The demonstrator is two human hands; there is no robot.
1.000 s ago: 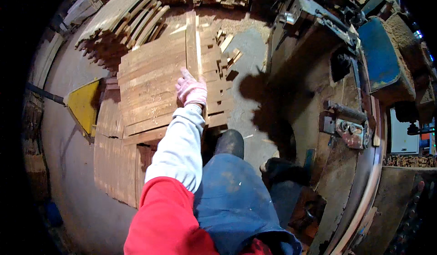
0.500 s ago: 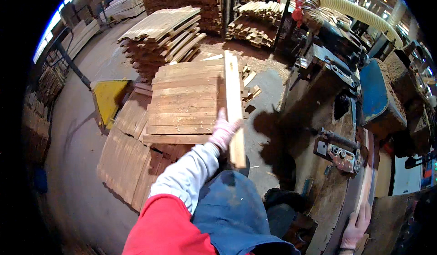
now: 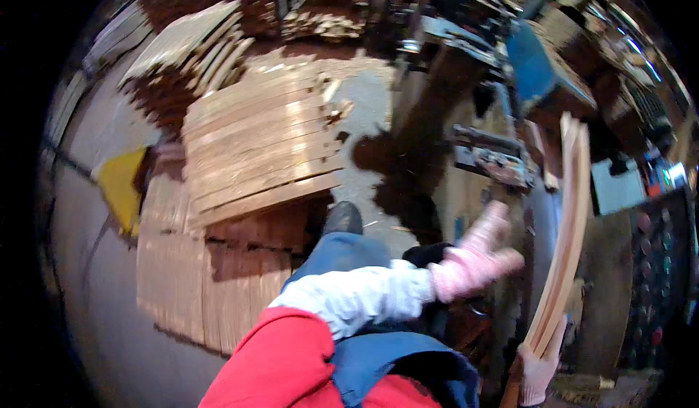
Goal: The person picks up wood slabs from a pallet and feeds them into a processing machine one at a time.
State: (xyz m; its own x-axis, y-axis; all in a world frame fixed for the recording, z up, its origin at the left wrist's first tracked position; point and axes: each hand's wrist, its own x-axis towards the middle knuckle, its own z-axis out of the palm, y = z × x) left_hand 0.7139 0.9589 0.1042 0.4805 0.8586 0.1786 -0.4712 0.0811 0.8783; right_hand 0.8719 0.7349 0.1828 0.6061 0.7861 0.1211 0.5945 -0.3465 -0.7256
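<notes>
My left hand (image 3: 477,256), in a pinkish glove, reaches across to the right, blurred by motion. Its fingers are apart and nothing is in them. At the lower right, my right hand (image 3: 539,373), also gloved, grips the near end of a long wooden board (image 3: 571,215) that seems to be two strips side by side. The board stands out from that hand toward the far side, lifted over the machine's bed. Left of my hands lies a stack of planed boards (image 3: 258,142) in a flat layer, its nearest board slightly askew.
Woodworking machinery with a blue hood (image 3: 542,69) stands at the right, a metal clamp-like fitting (image 3: 491,162) on its table. A taller board pile (image 3: 186,51) is at the back left. A yellow pallet-jack part (image 3: 122,189) sits left of the stack. Shavings cover the floor behind.
My left hand has let go of the pale board it held over the stack and swung right. My right hand has raised a board off the machine bed. The view has turned right.
</notes>
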